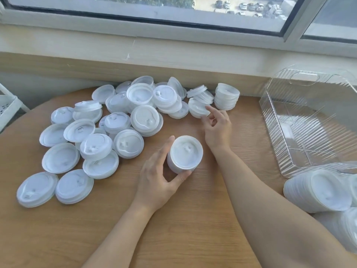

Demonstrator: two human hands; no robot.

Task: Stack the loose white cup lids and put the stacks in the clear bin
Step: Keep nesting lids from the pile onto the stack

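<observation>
Several loose white cup lids (81, 144) lie scattered over the left and back of the wooden table (193, 219). My left hand (160, 176) grips a stack of lids (184, 154) standing on the table in the middle. My right hand (217, 125) reaches toward a lid (198, 109) at the back, fingers apart, fingertips at its edge, holding nothing. Another short stack (226, 98) stands at the back by the wall. The clear bin (309, 120) sits at the right and holds nothing.
Lying stacks of lids (318, 190) rest at the right edge, in front of the bin. A window sill (173, 49) and wall run behind the table. A white rack (7, 109) stands off the table's left side.
</observation>
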